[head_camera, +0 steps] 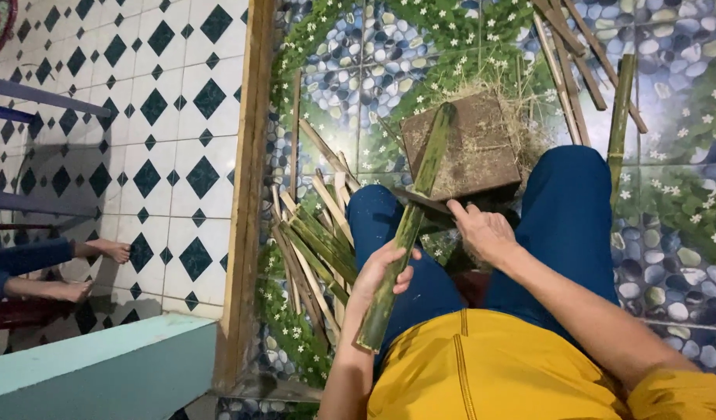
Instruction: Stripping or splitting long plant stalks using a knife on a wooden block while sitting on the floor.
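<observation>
Left hand (pixel 383 274) clamped round a long green bamboo stick (pixel 408 225), far end resting on a brown wooden block (pixel 470 144) between the knees. Right hand (pixel 486 233) closed on a dark blade (pixel 424 201), set across the stick. Pile of split bamboo strips (pixel 315 241) on the floor (pixel 669 225), just left.

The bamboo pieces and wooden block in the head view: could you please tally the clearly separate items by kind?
Bamboo length held in the left hand, its far end on the block: 1
Green bamboo length lying apart at right: 1
Wooden block: 1
Total: 3; the heaped split strips cannot be counted.
</observation>
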